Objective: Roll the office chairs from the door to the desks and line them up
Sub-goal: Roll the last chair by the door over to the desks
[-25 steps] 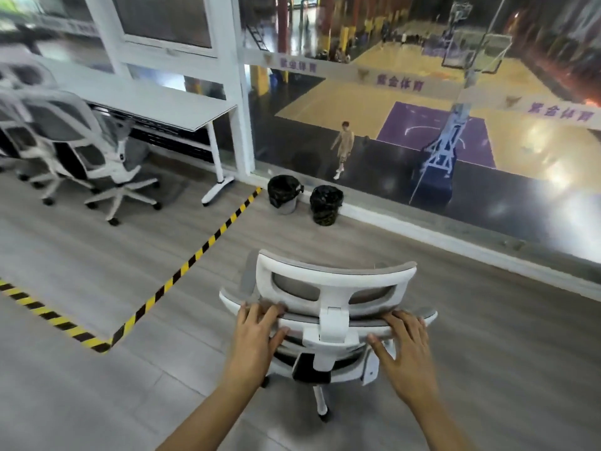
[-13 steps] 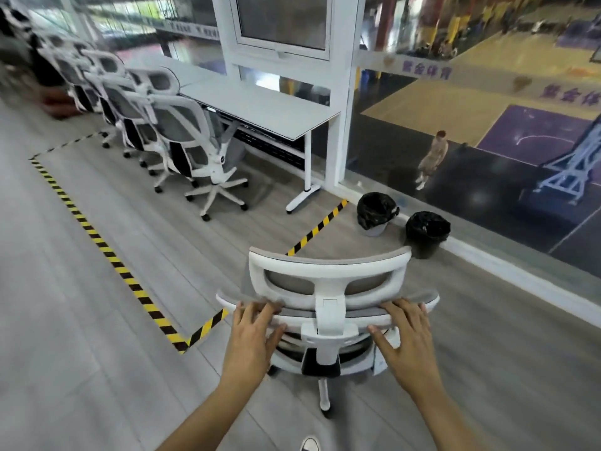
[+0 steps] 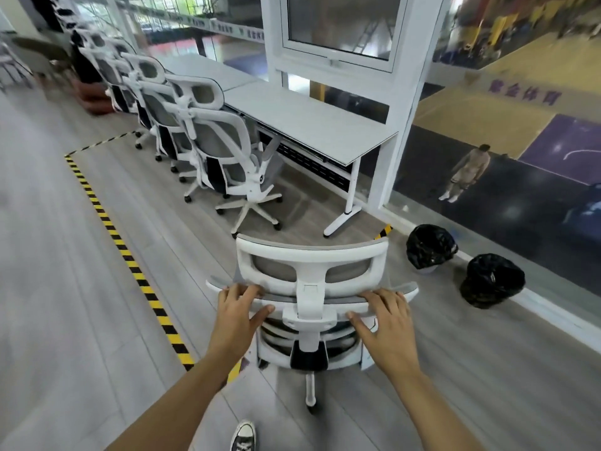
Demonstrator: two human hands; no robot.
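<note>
— Head view: where is the chair (image 3: 312, 271), and which way does it face?
— Near centre, its back toward the person, its seat side toward the far desk (image 3: 312, 125).
— The grip?
— Left hand (image 3: 239, 315) and right hand (image 3: 387, 323) curl over the backrest's top edge, thumbs underneath.
— Containers?
— Two bins (image 3: 431, 247) on the right, lined with black bags; contents can't be told.
— Writing?
— Purple characters on the far right, too blurred to read.

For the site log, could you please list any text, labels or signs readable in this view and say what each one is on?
Purple characters on the glass wall band, at right: too blurred to read.
Pale characters on the band along the far glass: too small and blurred.
The chairs, the desk and the two black bin bags show no readable text.
</note>
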